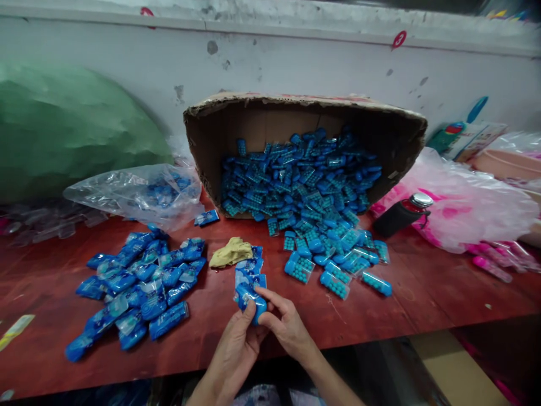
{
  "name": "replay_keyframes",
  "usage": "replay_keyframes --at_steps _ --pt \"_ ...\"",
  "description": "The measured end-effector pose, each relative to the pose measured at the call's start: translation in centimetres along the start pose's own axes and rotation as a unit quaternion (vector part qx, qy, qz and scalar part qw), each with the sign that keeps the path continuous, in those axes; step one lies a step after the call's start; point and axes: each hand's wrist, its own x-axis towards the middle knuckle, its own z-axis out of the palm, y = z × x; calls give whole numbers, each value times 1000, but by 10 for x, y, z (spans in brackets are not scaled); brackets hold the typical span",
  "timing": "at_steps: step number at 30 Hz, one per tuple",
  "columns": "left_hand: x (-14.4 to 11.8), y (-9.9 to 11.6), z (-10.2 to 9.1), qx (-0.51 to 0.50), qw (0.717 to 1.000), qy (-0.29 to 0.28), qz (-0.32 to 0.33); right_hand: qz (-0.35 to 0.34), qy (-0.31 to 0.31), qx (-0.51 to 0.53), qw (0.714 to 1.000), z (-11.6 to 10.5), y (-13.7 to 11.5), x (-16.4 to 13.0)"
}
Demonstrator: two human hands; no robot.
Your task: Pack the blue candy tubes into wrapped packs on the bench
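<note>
Near the table's front edge, my left hand point(237, 341) is closed around a small blue-capped bottle point(257, 311), its thumb pressing on the near side. My right hand point(288, 326) grips the same bottle from the right with thumb and forefinger. Blue printed film lies around or against its far part; which of the two I cannot tell. Just beyond the hands are flat blue printed sleeves point(250, 266), beside a crumpled yellow cloth point(231, 252). Blue wrapped bottles point(143, 287) are heaped to the left. Clear bottles of turquoise beads point(300, 267) lie to the right.
A cardboard box point(198, 135) on its side spills bead bottles onto the red table point(414, 304). Left of it sit a clear plastic bag point(114, 189) and a big green sack point(71, 129). At right stand a black-sleeved flask point(395, 219) and a pink-filled bag point(460, 197).
</note>
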Motion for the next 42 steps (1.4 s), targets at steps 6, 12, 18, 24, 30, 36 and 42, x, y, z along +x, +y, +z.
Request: replay_keyframes --at_steps 6,12,18,24,30,36,42 --pt "0 -2 8 -25 1000 11 -9 13 54 -15 998 2 11 1" --pt "0 -2 -3 -1 999 -41 -12 65 17 84 994 -2 13 3" --pt "-2 -9 -4 14 999 -53 1 56 64 14 996 8 11 -5" --pt "-4 -7 -7 186 981 -39 -28 72 74 110 988 2 1 1" --pt "9 16 -23 194 969 89 121 107 57 227 966 -1 0 4" --pt "27 24 -33 227 945 114 207 141 44 282 948 11 -1 2" --pt "31 24 -45 406 864 114 274 151 50 260 952 19 2 -4"
